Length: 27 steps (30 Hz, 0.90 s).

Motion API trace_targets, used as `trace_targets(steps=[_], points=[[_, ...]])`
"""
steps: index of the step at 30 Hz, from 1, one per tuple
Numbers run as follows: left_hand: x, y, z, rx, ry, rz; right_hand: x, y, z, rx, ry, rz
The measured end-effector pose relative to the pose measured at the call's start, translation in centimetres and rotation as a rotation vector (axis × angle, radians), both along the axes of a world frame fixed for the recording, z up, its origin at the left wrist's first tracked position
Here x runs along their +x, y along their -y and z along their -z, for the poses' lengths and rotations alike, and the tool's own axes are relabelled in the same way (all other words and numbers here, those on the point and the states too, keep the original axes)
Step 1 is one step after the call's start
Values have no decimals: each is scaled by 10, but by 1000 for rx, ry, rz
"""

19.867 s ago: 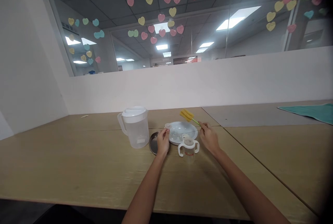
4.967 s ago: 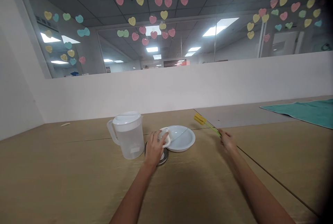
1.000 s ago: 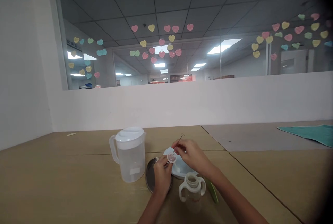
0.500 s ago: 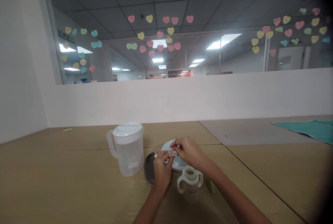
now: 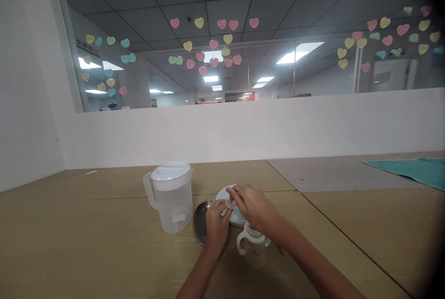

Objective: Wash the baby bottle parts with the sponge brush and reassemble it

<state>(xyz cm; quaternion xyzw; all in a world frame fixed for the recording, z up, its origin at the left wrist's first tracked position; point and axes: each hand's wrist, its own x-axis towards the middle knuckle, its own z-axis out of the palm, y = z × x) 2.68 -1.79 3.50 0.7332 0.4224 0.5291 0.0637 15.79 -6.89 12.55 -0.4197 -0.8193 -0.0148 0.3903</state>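
Just above the blue-white bowl [image 5: 222, 194], my left hand [image 5: 217, 227] pinches a small clear round bottle part [image 5: 230, 203], perhaps a nipple or its collar. My right hand [image 5: 255, 204] is closed over the same part from the right, fingertips touching its top; whatever else sits in those fingers is hidden. Below my right wrist stands a two-handled baby bottle [image 5: 255, 248] with no cap on its neck, partly covered by that wrist. Left of my left hand lies a shallow metal tray [image 5: 200, 227], which the hand overlaps in view.
A clear plastic pitcher [image 5: 174, 201] with a white lid stands left of the tray. A green thing [image 5: 281, 249] lies mostly hidden under my right forearm. Far right is a teal cloth [image 5: 413, 171]; a small pale scrap [image 5: 91, 172] lies at the back left.
My right hand has turned over and its fingers curl down more over the clear part. The thin stick that poked up from its fingers no longer shows. My left hand barely moved.
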Motion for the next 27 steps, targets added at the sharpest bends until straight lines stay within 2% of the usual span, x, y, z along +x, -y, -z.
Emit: trace_targets(steps=[6,10,14,17,22,27], points=[[0,8,-8,3,51,59,-3,-22,18,-44,129,-44],[-2,4,-5,17,49,63,-6,-17,10,-101,169,-66],[-2,-1,-2,32,35,97,0,0,-10,-152,79,-65],[0,0,-2,29,31,113,4,7,-17,-156,54,-35],[1,5,-5,54,107,129,0,-4,-8,-167,144,3],[0,6,-9,34,169,121,1,-15,-1,-154,82,-93]])
